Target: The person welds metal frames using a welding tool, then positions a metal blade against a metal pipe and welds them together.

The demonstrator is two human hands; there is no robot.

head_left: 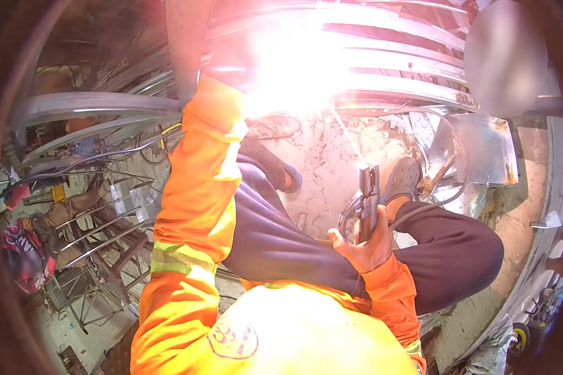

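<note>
My right hand is wrapped round the black handle of an electrode holder. A thin welding rod runs up from its jaws into a blinding white-pink glare. The glare lies over long metal bars and washes out whatever is at its centre. My left arm, in an orange sleeve, reaches up to the left edge of the glare beside an upright metal post. The left hand itself is hidden beyond the cuff.
A cable loops at the right, near a clamp and a sheet-metal box. My sandalled foot rests on the concrete floor. Another person is at the far left among metal frames and rods.
</note>
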